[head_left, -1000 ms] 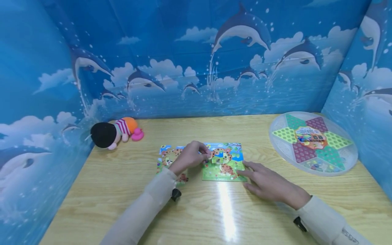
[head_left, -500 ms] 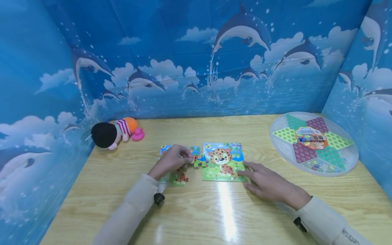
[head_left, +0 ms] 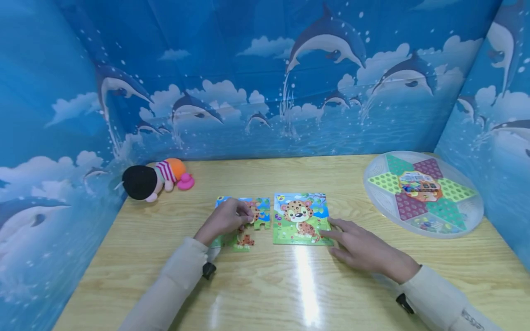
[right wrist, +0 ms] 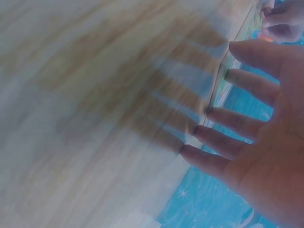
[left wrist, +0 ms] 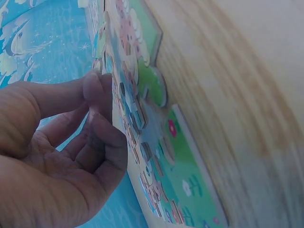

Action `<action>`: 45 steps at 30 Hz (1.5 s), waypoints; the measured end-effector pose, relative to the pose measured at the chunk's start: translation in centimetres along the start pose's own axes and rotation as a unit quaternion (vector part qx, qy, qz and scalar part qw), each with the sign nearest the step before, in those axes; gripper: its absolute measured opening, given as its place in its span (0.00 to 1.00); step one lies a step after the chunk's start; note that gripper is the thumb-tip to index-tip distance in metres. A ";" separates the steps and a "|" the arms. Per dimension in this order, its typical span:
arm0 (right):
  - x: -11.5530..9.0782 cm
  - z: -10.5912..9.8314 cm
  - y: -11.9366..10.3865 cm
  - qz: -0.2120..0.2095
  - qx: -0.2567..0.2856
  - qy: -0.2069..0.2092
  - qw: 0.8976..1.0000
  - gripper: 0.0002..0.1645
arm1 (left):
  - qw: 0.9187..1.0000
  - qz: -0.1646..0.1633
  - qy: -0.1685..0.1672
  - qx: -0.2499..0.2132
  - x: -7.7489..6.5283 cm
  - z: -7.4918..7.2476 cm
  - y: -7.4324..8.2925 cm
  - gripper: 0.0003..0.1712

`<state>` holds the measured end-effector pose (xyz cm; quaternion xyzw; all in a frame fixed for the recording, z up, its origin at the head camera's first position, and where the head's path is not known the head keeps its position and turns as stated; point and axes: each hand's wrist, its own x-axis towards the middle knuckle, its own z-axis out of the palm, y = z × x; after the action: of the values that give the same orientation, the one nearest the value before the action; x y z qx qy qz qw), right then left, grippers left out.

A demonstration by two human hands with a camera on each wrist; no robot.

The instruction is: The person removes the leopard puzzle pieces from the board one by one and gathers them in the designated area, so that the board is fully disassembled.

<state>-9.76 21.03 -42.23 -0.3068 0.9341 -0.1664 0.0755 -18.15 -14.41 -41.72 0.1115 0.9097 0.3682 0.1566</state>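
My left hand [head_left: 227, 216] is over the left jigsaw puzzle [head_left: 265, 205], pinching a puzzle piece at the spotted head of its leopard picture. The hand covers much of that puzzle's left side. In the left wrist view, thumb and fingertips [left wrist: 97, 88] meet right at the pieces [left wrist: 183, 166], several of which lie loose or overlap. Just to the right lies a square leopard picture board [head_left: 285, 232], showing the whole seated leopard. My right hand [head_left: 362, 246] rests at its right edge, fingers spread and fairly straight, the fingertips touching the board in the head view.
A round Chinese checkers board [head_left: 381, 207] in a clear case lies at the right. At the back left are a doll [head_left: 145, 181] with a striped top and a pink toy duck [head_left: 186, 181]. Dolphin-print cloth [head_left: 232, 133] walls the wooden table [head_left: 165, 266].
My left hand has moved left with a piece, from over the leopard picture board to the jigsaw puzzle. The picture board's leopard face is uncovered. My right hand has stayed in place.
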 end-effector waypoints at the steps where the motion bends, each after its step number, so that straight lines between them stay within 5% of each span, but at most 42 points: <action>1: 0.0 0.0 0.0 0.000 0.000 0.000 1.000 0.26 | 1.000 -0.002 0.000 0.002 0.0 0.0 0.0 0.04; 9: 0.0 0.1 0.0 0.002 0.003 -0.002 1.000 0.26 | 1.000 -0.012 0.006 0.010 0.1 0.3 0.5 0.04; 14: 0.0 0.0 0.0 0.002 0.005 -0.004 1.000 0.26 | 0.999 0.017 0.008 0.036 0.5 1.0 1.5 0.03; 33: 0.1 0.1 0.1 -0.007 -0.003 0.009 1.000 0.26 | 0.987 0.106 -0.084 0.093 3.9 8.0 8.6 0.04; 45: 0.0 -0.5 0.3 0.010 0.018 -0.018 1.000 0.26 | 0.980 0.137 -0.071 0.126 4.4 9.6 9.8 0.05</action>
<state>-10.06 21.40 -41.88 -0.2995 0.9322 -0.1771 0.0995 -17.88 0.02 -42.25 0.2797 0.9113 0.2601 0.1537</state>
